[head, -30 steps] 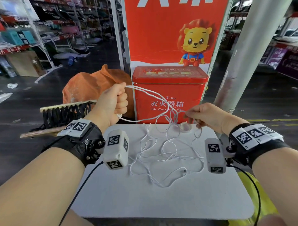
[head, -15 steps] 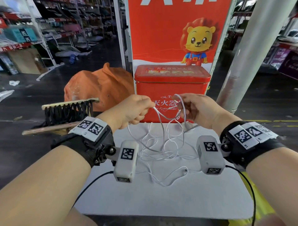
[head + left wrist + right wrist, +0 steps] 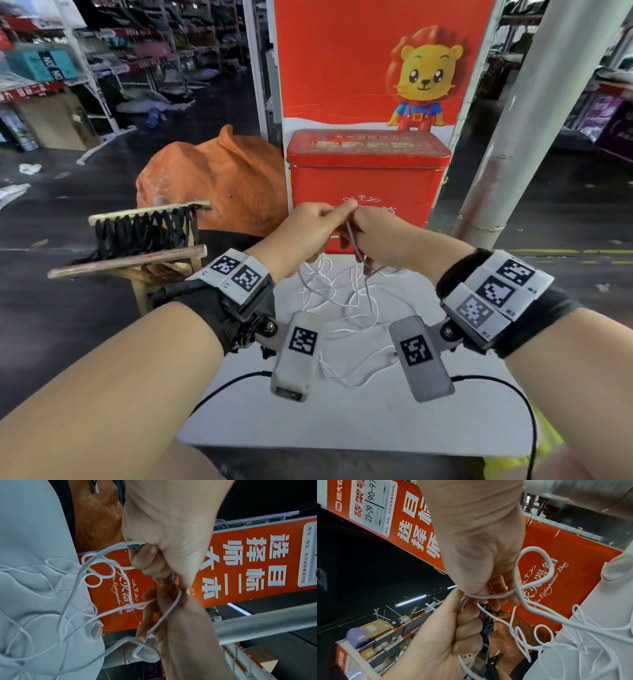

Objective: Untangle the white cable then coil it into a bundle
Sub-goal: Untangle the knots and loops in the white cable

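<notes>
Both fists meet, left hand (image 3: 310,233) and right hand (image 3: 380,236) apparently each clenching the white cable (image 3: 346,301)

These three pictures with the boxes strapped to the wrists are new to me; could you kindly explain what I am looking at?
There is no robot here: a person works with bare hands and wears three cameras. The head view looks down from the forehead. The other two look along each hand from small cameras strapped to the wrists, which is why those pictures seem tilted.

The left hand and right hand meet, raised above a white table. Both grip strands of the white cable; most of it lies in loose tangled loops on the table. The right wrist view shows the cable's USB plug sticking out of the left fist, and a loop by the right hand's fingers.

Behind the table stand a red fire extinguisher box and an orange bag.
</notes>
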Available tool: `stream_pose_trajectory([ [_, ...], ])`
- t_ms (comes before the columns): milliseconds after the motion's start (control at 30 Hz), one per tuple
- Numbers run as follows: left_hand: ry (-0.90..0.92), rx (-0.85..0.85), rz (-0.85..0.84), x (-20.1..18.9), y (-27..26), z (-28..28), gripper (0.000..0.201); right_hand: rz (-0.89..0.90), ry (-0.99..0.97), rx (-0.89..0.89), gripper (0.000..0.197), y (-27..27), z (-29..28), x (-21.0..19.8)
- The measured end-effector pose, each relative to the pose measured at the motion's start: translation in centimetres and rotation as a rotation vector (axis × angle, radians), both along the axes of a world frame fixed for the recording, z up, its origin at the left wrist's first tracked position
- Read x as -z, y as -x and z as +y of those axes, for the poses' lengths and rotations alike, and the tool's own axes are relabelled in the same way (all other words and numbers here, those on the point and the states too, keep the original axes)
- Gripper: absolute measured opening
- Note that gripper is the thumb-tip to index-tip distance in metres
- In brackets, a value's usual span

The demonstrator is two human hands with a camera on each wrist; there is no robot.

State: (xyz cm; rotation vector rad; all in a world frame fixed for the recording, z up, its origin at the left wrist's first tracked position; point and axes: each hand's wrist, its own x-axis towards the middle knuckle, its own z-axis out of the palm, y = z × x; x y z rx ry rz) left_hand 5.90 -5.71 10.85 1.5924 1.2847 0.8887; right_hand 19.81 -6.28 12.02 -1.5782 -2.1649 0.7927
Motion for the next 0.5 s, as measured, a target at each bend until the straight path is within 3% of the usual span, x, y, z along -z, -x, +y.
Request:
stream_pose_trajectory([
  [167, 0.073, 0.010, -0.045, 0.2, 0.1, 0.5, 0.036, -0.015, -0.017, -0.068, 0.029, -0.8, 0.6, 0.6],
  [367, 0.096, -0.058, -0.059, 0.2, 0.4, 1.0, 0.034, -0.261, -0.321, -0.134, 0.025, -1.3, 2.0, 1.4],
  [500, 0.060, -0.111, -0.074, 0.3, 1.2, 1.3, 0.025, -0.135, -0.267, -0.109, 0.027, -1.8, 1.9, 1.2],
])
